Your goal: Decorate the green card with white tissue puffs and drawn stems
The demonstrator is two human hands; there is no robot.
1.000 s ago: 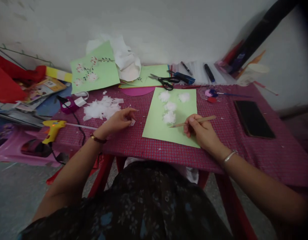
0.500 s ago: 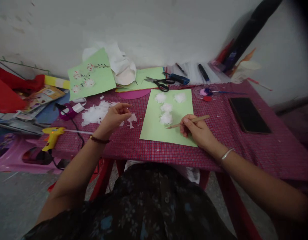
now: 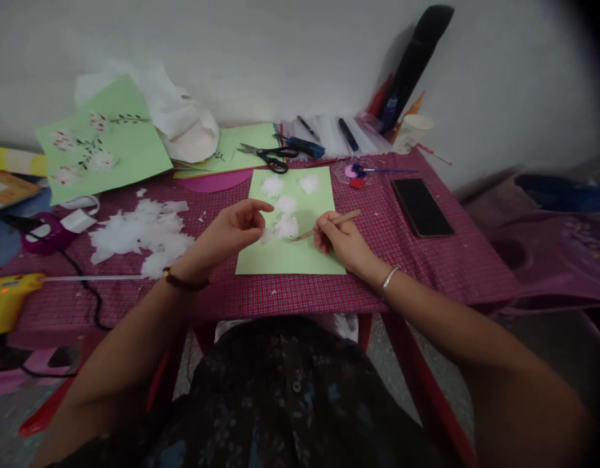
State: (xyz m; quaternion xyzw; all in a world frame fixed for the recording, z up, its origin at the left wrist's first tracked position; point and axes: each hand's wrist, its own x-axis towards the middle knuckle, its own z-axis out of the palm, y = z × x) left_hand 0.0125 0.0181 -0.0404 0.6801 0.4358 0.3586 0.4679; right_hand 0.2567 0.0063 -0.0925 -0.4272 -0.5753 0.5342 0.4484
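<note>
Plaid tablecloth [image 3: 378,244]; right fingers [image 3: 327,223] around wooden stick [image 3: 348,216]; left fingers [image 3: 253,207], grip unclear.

Phone [image 3: 421,207] flat (screen dark), white cup [image 3: 419,123] beyond.

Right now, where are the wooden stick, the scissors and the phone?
Wooden stick [image 3: 349,215], head view: upper end.
Scissors [image 3: 265,154], head view: near the pivot.
Phone [image 3: 421,207], head view: middle of the screen.

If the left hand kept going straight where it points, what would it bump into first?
Probably the second-lowest white tuft on the green sheet, just ahead of the left hand, though the depth is unclear.
</note>
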